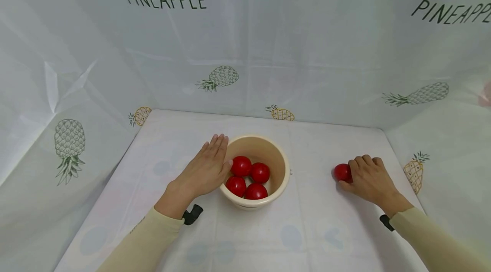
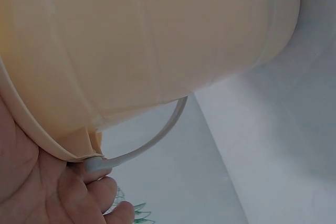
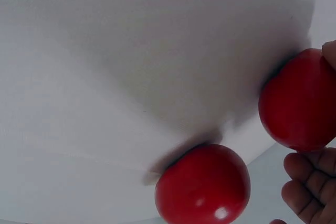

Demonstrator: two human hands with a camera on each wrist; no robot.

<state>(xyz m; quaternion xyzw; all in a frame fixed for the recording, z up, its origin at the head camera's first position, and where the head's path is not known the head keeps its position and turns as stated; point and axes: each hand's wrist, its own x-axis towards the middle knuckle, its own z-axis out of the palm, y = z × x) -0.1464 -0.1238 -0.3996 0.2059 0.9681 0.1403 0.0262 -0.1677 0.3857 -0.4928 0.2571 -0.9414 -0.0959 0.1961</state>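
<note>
A cream bucket (image 1: 281,189) holds several glossy, tomato-like red balls (image 1: 256,191). My left hand (image 1: 205,169) lies against its left rim, fingers straight. Seen from the left wrist, the palm (image 2: 31,187) touches the rim beside the end of the pale handle (image 2: 142,150). Off to the right, my right hand (image 1: 368,178) grips one tomato-like red ball (image 1: 342,172) between thumb and fingers. That ball (image 3: 299,100) shows close over the tabletop in the right wrist view. A second loose red ball (image 3: 202,184) sits nearby on the table; the hand hides it from the head view.
A pale cloth with faint round prints covers the table (image 1: 245,246). Behind it and at both sides rise sheet walls (image 1: 307,50) printed with pineapples. A dark strap (image 1: 193,214) shows at the left wrist, another strap (image 1: 386,222) at the right.
</note>
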